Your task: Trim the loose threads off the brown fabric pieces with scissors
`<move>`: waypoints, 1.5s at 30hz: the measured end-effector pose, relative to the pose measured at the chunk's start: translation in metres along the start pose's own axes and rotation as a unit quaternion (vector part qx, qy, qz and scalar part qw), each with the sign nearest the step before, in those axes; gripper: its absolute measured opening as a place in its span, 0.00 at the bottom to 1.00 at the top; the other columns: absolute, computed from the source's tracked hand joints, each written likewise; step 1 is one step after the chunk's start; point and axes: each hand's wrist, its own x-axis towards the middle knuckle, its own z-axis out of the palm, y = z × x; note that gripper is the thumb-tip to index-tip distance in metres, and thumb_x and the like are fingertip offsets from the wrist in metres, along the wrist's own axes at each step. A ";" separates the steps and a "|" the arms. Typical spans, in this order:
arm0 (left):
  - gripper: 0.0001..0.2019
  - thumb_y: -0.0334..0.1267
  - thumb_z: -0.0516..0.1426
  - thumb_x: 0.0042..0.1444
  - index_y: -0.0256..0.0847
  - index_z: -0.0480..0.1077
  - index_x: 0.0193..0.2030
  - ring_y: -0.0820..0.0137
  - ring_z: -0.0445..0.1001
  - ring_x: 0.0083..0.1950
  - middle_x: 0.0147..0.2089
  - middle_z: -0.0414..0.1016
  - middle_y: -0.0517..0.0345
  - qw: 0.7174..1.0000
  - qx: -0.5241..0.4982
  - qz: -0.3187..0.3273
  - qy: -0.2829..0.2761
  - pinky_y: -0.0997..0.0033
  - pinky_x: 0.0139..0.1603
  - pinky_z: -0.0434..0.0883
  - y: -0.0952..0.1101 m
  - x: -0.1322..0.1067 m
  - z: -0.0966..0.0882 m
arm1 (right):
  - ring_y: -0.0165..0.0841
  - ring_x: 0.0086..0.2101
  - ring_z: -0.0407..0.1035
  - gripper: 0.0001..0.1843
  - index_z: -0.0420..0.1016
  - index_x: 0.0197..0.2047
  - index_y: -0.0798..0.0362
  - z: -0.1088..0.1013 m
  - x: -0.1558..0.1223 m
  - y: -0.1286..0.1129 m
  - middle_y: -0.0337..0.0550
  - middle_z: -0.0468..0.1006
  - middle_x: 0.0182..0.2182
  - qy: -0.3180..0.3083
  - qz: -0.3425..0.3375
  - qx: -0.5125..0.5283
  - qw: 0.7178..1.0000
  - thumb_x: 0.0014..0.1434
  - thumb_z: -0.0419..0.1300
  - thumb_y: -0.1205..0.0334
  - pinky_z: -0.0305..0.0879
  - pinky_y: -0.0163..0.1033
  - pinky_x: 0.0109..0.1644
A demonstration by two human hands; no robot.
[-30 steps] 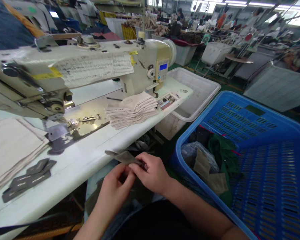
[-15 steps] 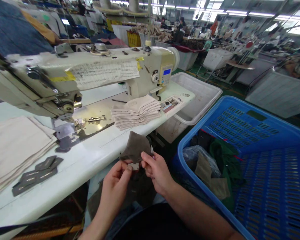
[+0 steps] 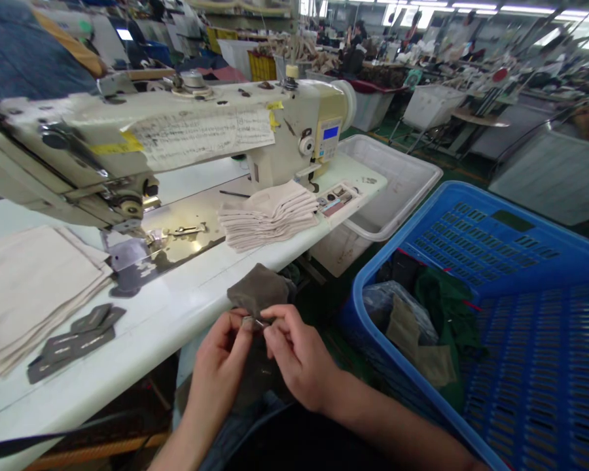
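A grey-brown fabric piece hangs over the table's front edge, above my lap. My left hand pinches its near edge between thumb and fingers, where a small pale patch shows at the thumb tip. Close beside it, my right hand is closed, thumb and forefinger together at that same edge. A tiny thin shiny thing shows at its fingertips, too small to name. Behind the hands stands a sewing machine, with a stack of folded cream fabric pieces on its bed.
Flat cream panels and several dark grey tabs lie on the white tabletop at left. At right is a blue plastic basket holding green and brown cloth. A white bin stands beyond the table's end.
My right hand has shifted from the fabric's right side down and left, close to my left fingertips. The pale patch at the near edge is now mostly covered. The view has tilted slightly.
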 end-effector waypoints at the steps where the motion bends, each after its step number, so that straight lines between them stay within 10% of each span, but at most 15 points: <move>1: 0.12 0.46 0.59 0.54 0.43 0.71 0.25 0.67 0.75 0.34 0.33 0.76 0.57 1.000 0.013 0.008 -0.001 0.71 0.36 0.72 0.001 -0.001 0.000 | 0.32 0.30 0.69 0.14 0.65 0.56 0.53 0.000 0.002 -0.001 0.35 0.72 0.28 -0.005 0.011 -0.003 1.000 0.72 0.50 0.59 0.63 0.39 0.38; 32: 0.10 0.44 0.54 0.60 0.44 0.70 0.31 0.65 0.78 0.38 0.36 0.79 0.55 0.987 0.130 0.080 -0.048 0.69 0.40 0.74 -0.003 -0.008 0.002 | 0.27 0.22 0.57 0.11 0.65 0.39 0.50 -0.002 0.016 0.016 0.28 0.63 0.20 0.051 0.091 0.174 0.979 0.65 0.60 0.52 0.53 0.34 0.26; 37: 0.11 0.44 0.54 0.61 0.44 0.69 0.29 0.65 0.77 0.37 0.38 0.79 0.54 0.987 0.126 0.080 -0.067 0.70 0.39 0.74 0.000 -0.010 0.000 | 0.27 0.24 0.60 0.20 0.72 0.48 0.52 -0.010 0.020 0.015 0.27 0.63 0.22 0.115 0.078 0.085 0.987 0.57 0.68 0.52 0.56 0.33 0.29; 41: 0.13 0.43 0.56 0.58 0.44 0.66 0.24 0.64 0.78 0.38 0.37 0.80 0.53 0.987 0.116 0.082 -0.078 0.68 0.40 0.74 0.004 -0.012 -0.001 | 0.28 0.26 0.65 0.10 0.74 0.34 0.52 -0.008 0.021 0.013 0.33 0.70 0.23 0.071 0.038 -0.005 0.997 0.61 0.64 0.55 0.59 0.34 0.31; 45: 0.14 0.43 0.60 0.56 0.43 0.64 0.22 0.63 0.81 0.39 0.43 0.83 0.52 0.999 -0.018 -0.042 0.002 0.65 0.42 0.77 0.000 -0.008 -0.011 | 0.29 0.25 0.64 0.11 0.71 0.33 0.51 -0.022 0.025 0.011 0.35 0.70 0.23 0.247 -0.004 -0.040 0.968 0.63 0.60 0.53 0.60 0.35 0.30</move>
